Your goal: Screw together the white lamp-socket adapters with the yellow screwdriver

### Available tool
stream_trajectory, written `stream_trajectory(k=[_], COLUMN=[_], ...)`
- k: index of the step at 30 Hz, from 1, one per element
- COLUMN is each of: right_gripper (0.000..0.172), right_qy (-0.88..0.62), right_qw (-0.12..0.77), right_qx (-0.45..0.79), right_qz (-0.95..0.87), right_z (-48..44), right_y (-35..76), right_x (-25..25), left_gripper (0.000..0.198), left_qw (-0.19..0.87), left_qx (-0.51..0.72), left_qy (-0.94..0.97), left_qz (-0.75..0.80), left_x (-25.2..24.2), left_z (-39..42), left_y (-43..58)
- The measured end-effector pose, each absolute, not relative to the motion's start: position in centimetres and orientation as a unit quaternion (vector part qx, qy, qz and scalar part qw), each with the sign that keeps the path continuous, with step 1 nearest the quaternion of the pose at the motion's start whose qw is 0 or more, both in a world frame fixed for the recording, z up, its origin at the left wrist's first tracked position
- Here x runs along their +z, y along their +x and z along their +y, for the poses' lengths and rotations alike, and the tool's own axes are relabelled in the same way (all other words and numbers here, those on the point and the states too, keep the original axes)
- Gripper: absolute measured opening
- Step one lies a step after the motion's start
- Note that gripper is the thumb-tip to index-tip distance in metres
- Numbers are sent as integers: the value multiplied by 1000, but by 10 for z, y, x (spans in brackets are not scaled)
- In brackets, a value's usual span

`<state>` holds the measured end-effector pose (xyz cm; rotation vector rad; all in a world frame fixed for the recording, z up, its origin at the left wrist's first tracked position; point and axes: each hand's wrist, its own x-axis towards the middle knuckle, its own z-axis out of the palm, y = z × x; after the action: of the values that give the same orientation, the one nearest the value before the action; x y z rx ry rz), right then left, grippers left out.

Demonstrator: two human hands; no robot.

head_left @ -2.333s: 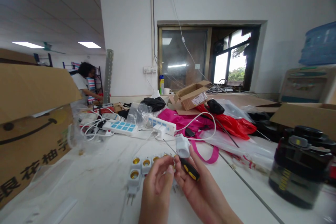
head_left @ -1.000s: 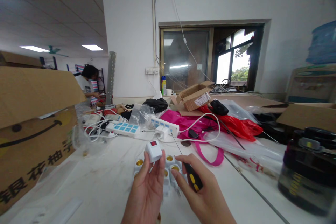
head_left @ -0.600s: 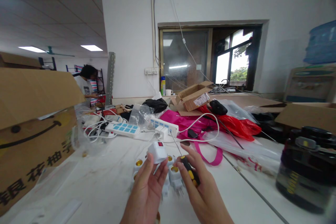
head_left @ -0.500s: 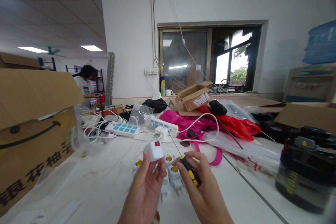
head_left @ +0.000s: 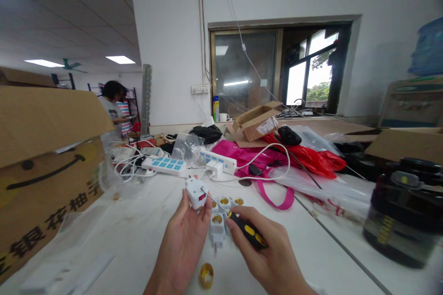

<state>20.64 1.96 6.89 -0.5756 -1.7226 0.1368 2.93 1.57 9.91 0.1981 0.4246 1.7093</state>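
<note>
My left hand [head_left: 185, 233] holds up a white plastic socket housing [head_left: 194, 190] with a red switch, its holed face turned toward me. In my right hand [head_left: 265, 244] is a screwdriver [head_left: 248, 230] with a black and yellow handle. Its shaft slants up to the left, and the tip meets the housing's face or comes very near it. Below and beyond my hands stand several white lamp sockets [head_left: 217, 228] with brass-coloured threaded insides and plug pins, partly hidden by my fingers. A loose brass-coloured threaded sleeve [head_left: 206, 275] lies near the front of the white table.
Power strips [head_left: 164, 164] with white cables lie behind the sockets. Pink and red bags and a small open carton [head_left: 256, 122] fill the back. At right stands a dark jug [head_left: 401, 212]; a big cardboard box [head_left: 51, 170] borders the left. Another person [head_left: 112, 106] stands far left.
The housing has been tilted so its holed face shows. My right hand has turned the screwdriver, bringing its tip from beyond the sockets to the housing.
</note>
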Motion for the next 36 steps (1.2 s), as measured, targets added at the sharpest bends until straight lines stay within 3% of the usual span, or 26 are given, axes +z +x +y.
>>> stream_trajectory(k=[8,21,24,30,36], right_gripper=[13,8,17,65,59], right_qy=[-240,-294,-329,-354,-356], right_qw=[619,619,623,608,608], right_qx=[40,64,108,245,306], right_qz=[-747,-726,-701,-667,-640], right_z=[19,22,24,32,35], right_y=[206,208,207,202,204], right_x=[72,69,65,59,64], left_gripper=[21,17,17,18,17], left_qw=[575,572,564,635,696], left_qx=[790,770,775,692,647], left_qy=[9,113,116,200,170], left_qz=[215,257,259,278,261], left_x=[106,91,91,80,73], left_z=[16,16,17,11,7], left_y=[28,36,37,50,63])
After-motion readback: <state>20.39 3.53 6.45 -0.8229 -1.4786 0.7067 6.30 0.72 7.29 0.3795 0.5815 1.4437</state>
